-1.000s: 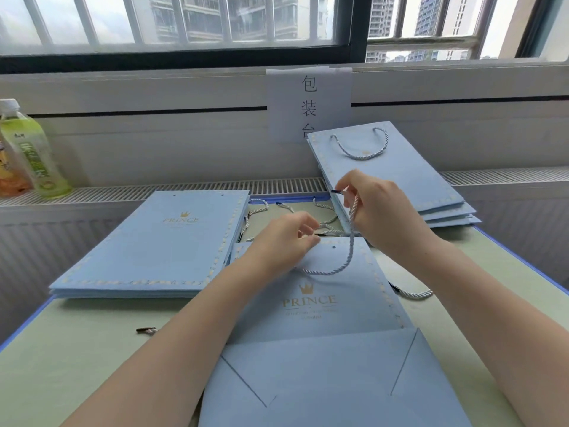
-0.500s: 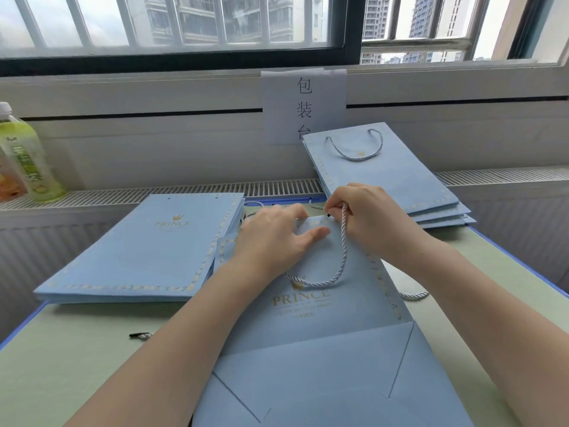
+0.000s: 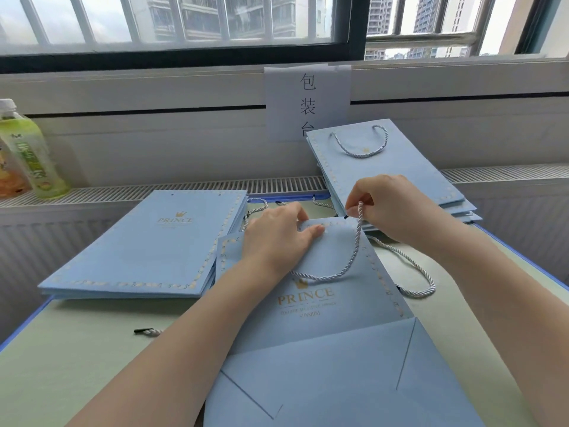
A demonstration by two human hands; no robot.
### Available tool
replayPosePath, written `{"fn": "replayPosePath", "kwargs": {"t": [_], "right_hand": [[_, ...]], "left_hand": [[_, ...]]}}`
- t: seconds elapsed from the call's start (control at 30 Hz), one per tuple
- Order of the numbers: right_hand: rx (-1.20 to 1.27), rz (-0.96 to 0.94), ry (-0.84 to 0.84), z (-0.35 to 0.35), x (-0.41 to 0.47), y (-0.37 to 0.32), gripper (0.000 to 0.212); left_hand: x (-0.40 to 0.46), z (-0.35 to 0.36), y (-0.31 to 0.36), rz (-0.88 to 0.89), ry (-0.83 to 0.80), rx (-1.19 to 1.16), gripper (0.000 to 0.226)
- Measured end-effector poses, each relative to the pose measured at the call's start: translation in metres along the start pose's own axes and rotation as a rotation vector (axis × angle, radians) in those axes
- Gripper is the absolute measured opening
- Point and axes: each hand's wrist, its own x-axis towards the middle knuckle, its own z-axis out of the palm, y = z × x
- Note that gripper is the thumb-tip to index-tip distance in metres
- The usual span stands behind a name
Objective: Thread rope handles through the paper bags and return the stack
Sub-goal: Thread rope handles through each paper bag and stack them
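A: Occlusions first. What can't be read?

B: Left hand [image 3: 277,238] lies flat over the upper left part of the paper bag [image 3: 311,272], fingers straight and pressing the top edge; whatever hole sits under it is hidden. Near end of the rope handle [image 3: 345,260] runs under that hand's wrist, so its end is not visible. Bag's bottom fold is cut off by the lower frame edge. Small print under "PRINCE" is too blurred to read fully.

A: Right hand?

B: Right hand [image 3: 385,204] pinches the rope just behind its dark tip, fingers curled, at the bag's top right corner. Whether the tip is in the hole, cannot tell.

A: Bag position and axis?

B: Flat on the desk [image 3: 77,349], centre, between the forearms. Long axis runs away from the person, top edge far, leaning slightly left. Rope hangs from the pinch in a U-loop across the face, above the crown logo.

A: Surroundings?

B: Unthreaded stack [image 3: 147,245] left, touching the bag's left edge. Finished stack [image 3: 385,167] far right, propped against the ledge, handle showing. Loose rope [image 3: 409,272] right of the bag, another loose piece [image 3: 147,331] left. Bottle [image 3: 34,149] on the ledge, far left.
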Motion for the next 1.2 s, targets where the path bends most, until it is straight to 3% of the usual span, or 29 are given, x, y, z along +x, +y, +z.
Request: {"fn": "replayPosePath", "kwargs": {"t": [0.17, 0.43, 0.7, 0.87, 0.97, 1.07, 1.2], "right_hand": [[0.057, -0.090, -0.025, 0.015, -0.002, -0.007, 0.012], [0.016, -0.190, -0.045, 0.024, 0.001, -0.011, 0.017], [-0.082, -0.188, -0.059, 0.025, 0.002, -0.010, 0.020], [0.091, -0.163, -0.066, 0.024, 0.001, -0.008, 0.013], [0.117, -0.165, -0.051, 0.023, 0.001, -0.005, 0.020], [0.164, -0.137, -0.002, 0.025, 0.001, -0.003, 0.009], [0.193, -0.084, 0.016, 0.023, 0.001, -0.004, 0.015]], "left_hand": [[0.001, 0.001, 0.000, -0.002, 0.033, -0.036, 0.025], [0.000, 0.002, -0.001, 0.011, 0.062, -0.039, 0.024], [-0.002, 0.002, 0.002, 0.040, 0.137, -0.051, 0.021], [-0.002, 0.003, 0.000, 0.054, 0.162, -0.001, 0.023], [-0.001, 0.002, 0.000, 0.046, 0.170, -0.038, 0.021], [-0.001, 0.001, 0.001, 0.075, 0.203, -0.040, 0.020], [-0.001, -0.001, 0.002, 0.086, 0.239, -0.042, 0.020]]}}
